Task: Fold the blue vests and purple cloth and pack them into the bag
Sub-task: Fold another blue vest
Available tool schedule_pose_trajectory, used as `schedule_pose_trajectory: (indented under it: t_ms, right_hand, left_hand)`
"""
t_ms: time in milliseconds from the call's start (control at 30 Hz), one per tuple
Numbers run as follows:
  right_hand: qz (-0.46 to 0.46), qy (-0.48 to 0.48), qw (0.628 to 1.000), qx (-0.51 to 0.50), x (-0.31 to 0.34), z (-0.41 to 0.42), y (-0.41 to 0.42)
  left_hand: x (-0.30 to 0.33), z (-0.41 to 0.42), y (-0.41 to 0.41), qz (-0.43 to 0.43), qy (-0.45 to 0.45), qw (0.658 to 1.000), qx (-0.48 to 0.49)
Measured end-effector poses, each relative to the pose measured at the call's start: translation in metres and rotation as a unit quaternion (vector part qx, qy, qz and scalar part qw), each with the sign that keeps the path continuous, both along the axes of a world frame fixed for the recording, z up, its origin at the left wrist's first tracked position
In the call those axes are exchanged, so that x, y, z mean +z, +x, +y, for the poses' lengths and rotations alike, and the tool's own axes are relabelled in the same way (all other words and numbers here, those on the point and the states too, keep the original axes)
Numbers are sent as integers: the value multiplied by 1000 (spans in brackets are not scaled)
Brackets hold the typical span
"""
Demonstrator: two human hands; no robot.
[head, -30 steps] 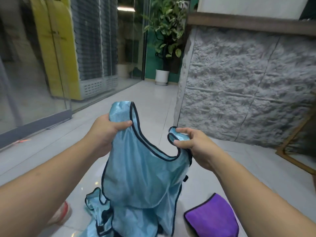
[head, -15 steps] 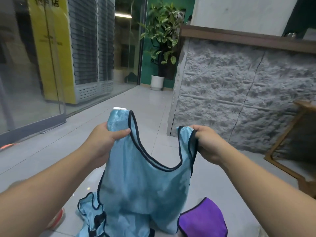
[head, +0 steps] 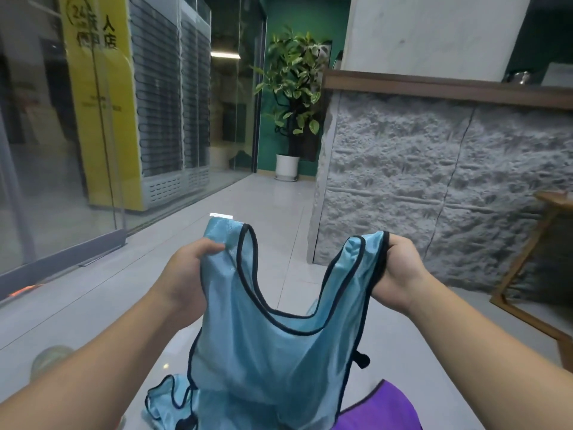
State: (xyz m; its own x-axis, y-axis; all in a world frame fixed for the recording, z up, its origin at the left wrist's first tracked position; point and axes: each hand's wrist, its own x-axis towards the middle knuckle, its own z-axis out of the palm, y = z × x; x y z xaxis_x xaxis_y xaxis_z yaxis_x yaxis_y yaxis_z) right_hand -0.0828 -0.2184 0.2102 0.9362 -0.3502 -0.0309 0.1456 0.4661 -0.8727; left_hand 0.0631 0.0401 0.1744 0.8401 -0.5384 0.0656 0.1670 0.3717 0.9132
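Observation:
I hold a light blue vest (head: 269, 364) with dark trim up in front of me, spread by its two shoulder straps. My left hand (head: 183, 274) grips the left strap and my right hand (head: 400, 274) grips the right strap. The vest hangs down between my forearms. Below it on the floor lies another crumpled blue vest (head: 166, 405), and the purple cloth (head: 387, 411) lies at the lower right, partly hidden by the held vest. No bag is in view.
A grey rough stone counter wall (head: 434, 187) stands to the right, with a wooden frame (head: 527, 274) leaning by it. A glass wall (head: 62, 150) runs along the left. A potted plant (head: 291, 113) stands at the back. Light floor tiles (head: 248, 206) stretch ahead.
My right hand has moved right and up, pulling the vest's right strap out so the neckline is spread wider. The view has tilted up slightly.

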Motion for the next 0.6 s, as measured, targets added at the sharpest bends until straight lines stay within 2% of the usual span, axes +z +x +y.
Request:
schedule_pose_trajectory:
  t_ms: [67, 133, 300, 400, 600]
  right_hand:
    - [-7, 22, 999, 21, 3, 3, 1]
    - [-13, 5, 999, 50, 6, 8, 4]
    - [-19, -40, 990, 133, 10, 38, 14]
    - [-30, -30, 978, 204, 3, 53, 22]
    - [-26, -141, 953, 267, -3, 47, 29]
  left_hand:
    - [5, 1, -5, 14, -5, 999, -39]
    - [10, 0, -11, 13, 2, 996, -85]
    - [6, -15, -24, -39, 34, 976, -212]
    - [-3, -30, -30, -56, 38, 971, -229]
    - [-9, -40, -32, -81, 41, 973, -211]
